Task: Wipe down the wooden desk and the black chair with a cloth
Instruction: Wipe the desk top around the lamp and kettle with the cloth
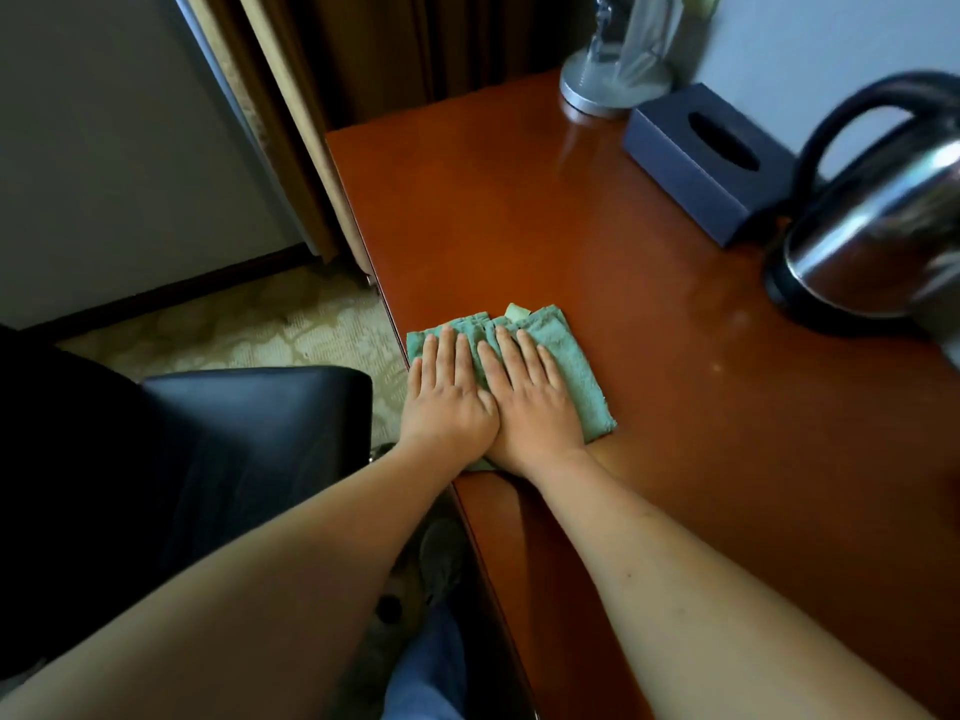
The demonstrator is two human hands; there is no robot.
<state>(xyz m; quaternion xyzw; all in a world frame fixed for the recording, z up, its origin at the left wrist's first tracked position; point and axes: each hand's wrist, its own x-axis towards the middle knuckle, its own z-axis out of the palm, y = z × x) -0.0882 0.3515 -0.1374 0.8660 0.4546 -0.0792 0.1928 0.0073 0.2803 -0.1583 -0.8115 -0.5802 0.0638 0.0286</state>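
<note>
A folded green cloth [576,371] lies flat on the reddish-brown wooden desk [597,241], close to its left edge. My left hand [447,397] and my right hand [530,402] lie side by side on top of it. The fingers of both are straight and press the cloth down onto the wood. The black chair [249,433] stands to the left of the desk, its seat just below and left of my left wrist.
A steel kettle with a black handle [878,220] stands at the desk's right. A dark tissue box [711,158] and a silver lamp base [613,85] sit at the back by the wall. Brown curtains [363,59] hang behind, and patterned carpet [270,324] covers the floor.
</note>
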